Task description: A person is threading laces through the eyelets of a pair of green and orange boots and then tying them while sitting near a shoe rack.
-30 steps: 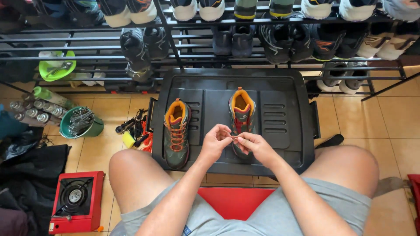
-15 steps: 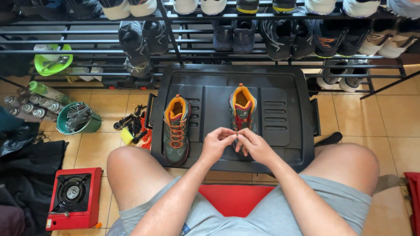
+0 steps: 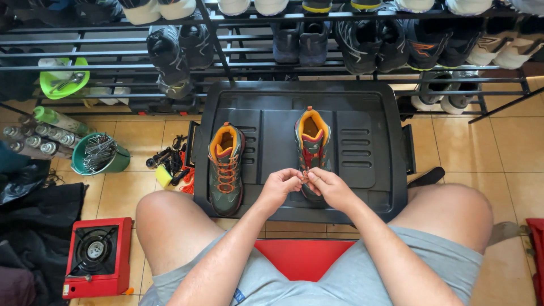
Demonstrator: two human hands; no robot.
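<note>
Left hand (image 3: 280,187) and right hand (image 3: 328,187) stay pinched on the right hiking boot's (image 3: 311,144) laces, unmoved near the black tray's (image 3: 374,113) front edge.

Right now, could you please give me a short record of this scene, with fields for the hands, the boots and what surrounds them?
left hand: pinches the lace of the right boot, fingers closed
right hand: pinches the same lace, touching the left hand
right boot: upright on the black lid, lacing partly hidden by the hands
left boot: upright on the lid, laced with orange laces, untouched
black lid: flat, ribbed, between the knees
shoe rack: behind, filled with shoes
red camping stove: on the tiled floor, lower left
green bucket: left, holds metal utensils
</note>
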